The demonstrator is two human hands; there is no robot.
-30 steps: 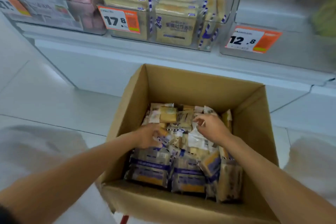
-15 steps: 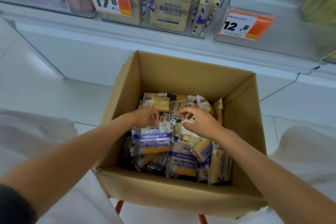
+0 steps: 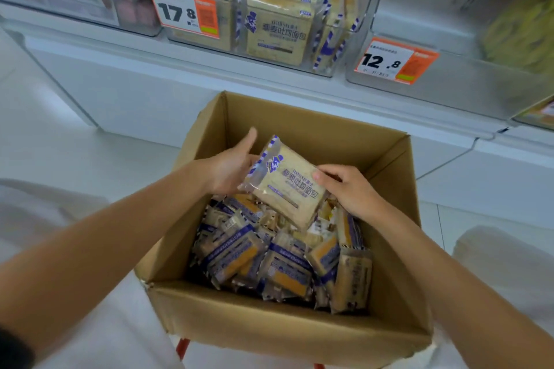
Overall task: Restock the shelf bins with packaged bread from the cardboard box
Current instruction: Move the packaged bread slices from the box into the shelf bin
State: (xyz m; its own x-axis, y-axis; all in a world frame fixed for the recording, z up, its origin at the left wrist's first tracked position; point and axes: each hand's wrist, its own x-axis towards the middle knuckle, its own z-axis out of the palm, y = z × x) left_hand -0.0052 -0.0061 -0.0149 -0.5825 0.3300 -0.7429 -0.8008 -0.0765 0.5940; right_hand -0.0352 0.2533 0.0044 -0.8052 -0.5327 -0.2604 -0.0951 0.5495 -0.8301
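An open cardboard box (image 3: 299, 329) sits in the near centre, in front of a shelf (image 3: 209, 66) that runs across behind and above it. Loose bread packets (image 3: 269, 263) lie heaped in the bottom of the box. Above the heap, toward the box's far wall, is a held packet (image 3: 284, 189), tilted, with the left hand (image 3: 230, 168) gripping its left edge and the right hand (image 3: 347, 192) gripping its right edge. On the shelf, bins stand side by side. The middle bin (image 3: 364, 9), directly behind the box, holds stacked packets, with a price tag (image 3: 186, 10) at its front left. The right bin (image 3: 479, 90) has a second tag (image 3: 395, 60) on its front.
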